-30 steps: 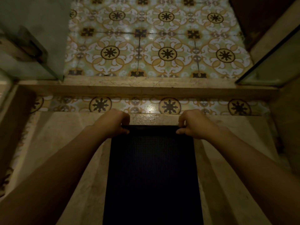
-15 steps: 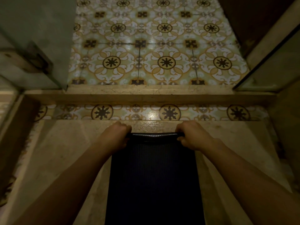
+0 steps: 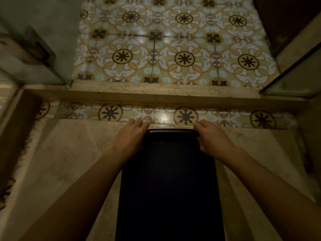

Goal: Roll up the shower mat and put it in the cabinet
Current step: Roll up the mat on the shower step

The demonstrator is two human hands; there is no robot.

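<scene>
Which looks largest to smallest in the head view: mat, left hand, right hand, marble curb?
1. Mat
2. Marble curb
3. Left hand and right hand: alike, no ranking.
The mat's nearness inflates it.

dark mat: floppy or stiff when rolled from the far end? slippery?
Likely flexible: the mat has its far edge curling into a lip between the left hand and right hand. Its fine grid texture suggests decent grip. Probably rubbery, so it may spring back.
</scene>
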